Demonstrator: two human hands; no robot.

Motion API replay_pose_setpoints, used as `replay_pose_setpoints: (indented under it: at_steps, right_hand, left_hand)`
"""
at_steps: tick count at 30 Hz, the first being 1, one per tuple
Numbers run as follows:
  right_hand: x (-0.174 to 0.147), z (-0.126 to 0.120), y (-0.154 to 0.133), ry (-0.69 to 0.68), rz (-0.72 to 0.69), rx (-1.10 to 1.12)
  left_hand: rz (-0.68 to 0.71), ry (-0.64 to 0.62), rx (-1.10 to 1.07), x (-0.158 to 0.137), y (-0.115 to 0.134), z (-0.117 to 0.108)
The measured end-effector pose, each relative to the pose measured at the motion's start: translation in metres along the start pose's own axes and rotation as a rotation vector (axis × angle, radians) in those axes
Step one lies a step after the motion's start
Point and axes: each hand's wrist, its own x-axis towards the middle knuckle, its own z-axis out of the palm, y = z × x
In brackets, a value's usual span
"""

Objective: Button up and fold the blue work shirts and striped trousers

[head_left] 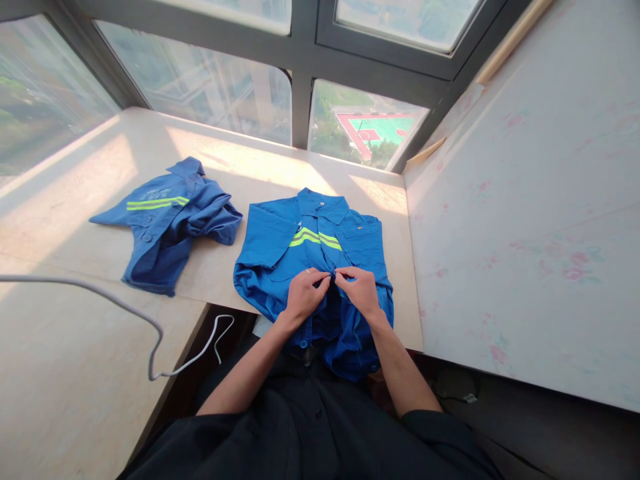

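A blue work shirt with a yellow-green reflective stripe lies front up on the sill, its collar toward the window. Its lower part hangs over the near edge toward my body. My left hand pinches the shirt's front edge at the middle, thumb and forefinger together. Close beside it, my right hand pinches the same front opening, the fingertips of both hands almost touching. Whatever small part lies between the fingertips is hidden. A blue button shows lower down on the shirt's front edge.
Another blue garment with a reflective stripe lies crumpled on the left of the pale sill. A grey-white cable loops across the left. Windows stand ahead; a flower-patterned wall rises on the right.
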Motion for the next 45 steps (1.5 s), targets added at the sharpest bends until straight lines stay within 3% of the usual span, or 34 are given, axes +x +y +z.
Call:
replay_pose_setpoints:
  at_steps: [7,12,17,23,26,29,33,36,42,45]
  right_hand:
    - [0.008,-0.015,0.002,-0.119,-0.011,0.126]
    - [0.008,-0.011,-0.003,-0.08,-0.048,0.088]
    - [0.007,-0.011,-0.004,0.061,0.046,0.121]
    - [0.007,-0.041,0.007,0.219,0.182,0.252]
    - [0.007,-0.051,0.007,0.145,0.169,0.261]
    - [0.008,-0.052,0.003,0.046,0.12,0.212]
    - [0.009,-0.047,-0.002,-0.067,0.054,0.128]
    - [0.008,-0.044,-0.003,-0.103,0.03,0.116]
    - [0.006,-0.044,0.0,0.006,-0.035,-0.039]
    - [0.005,-0.042,-0.001,0.047,-0.101,-0.258]
  left_hand:
    - [-0.006,-0.057,-0.168,0.005,0.001,-0.01]
    - [0.013,-0.075,-0.262,0.01,0.003,-0.017]
    - [-0.136,0.082,-0.369,0.01,-0.001,-0.034]
    - [-0.327,0.302,-0.506,-0.009,-0.03,-0.073]
    - [-0.363,0.266,-0.359,-0.016,-0.039,-0.088]
    - [-0.351,0.175,-0.076,-0.016,-0.037,-0.093]
    - [-0.103,0.195,0.177,-0.006,-0.018,-0.083]
    - [0.062,0.094,0.306,0.006,-0.001,-0.066]
    - [-0.025,-0.204,0.614,0.032,-0.001,-0.031]
    - [-0.062,-0.223,0.613,0.036,-0.01,-0.026]
